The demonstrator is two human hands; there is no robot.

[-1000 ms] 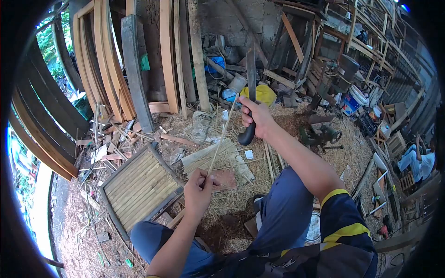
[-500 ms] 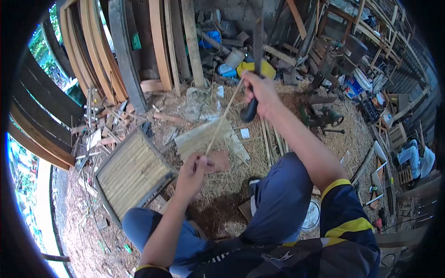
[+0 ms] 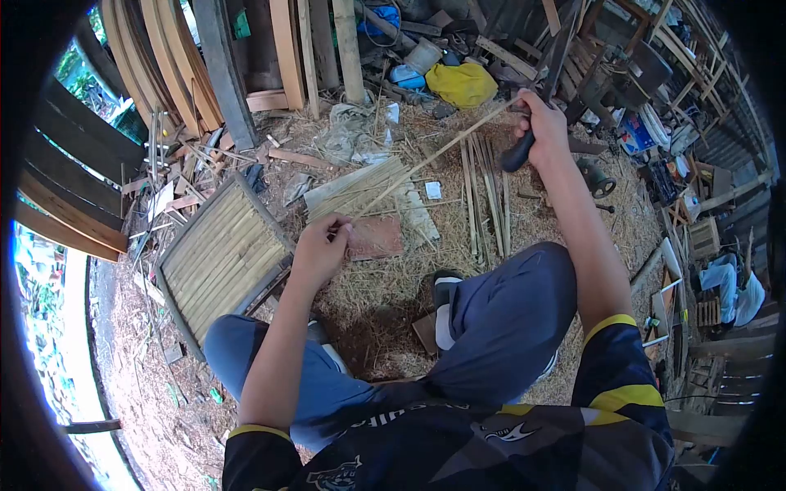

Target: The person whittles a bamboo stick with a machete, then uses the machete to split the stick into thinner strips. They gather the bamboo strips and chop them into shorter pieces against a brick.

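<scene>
While the right hand [image 3: 544,128] grips a black-handled knife [image 3: 517,154] and one end of a bamboo strip [image 3: 442,152], the left hand [image 3: 322,248] pinches its lower end, thumb against fingers.

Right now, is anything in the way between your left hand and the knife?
Only the strip, which runs from the left hand up to the right hand on the knife. Nothing else visible is between; the red board lies below.

The right hand [image 3: 547,131] grips a black-handled blade [image 3: 517,154] and 1 thin strip [image 3: 442,151]; the left hand [image 3: 321,248] holds its lower end.
</scene>
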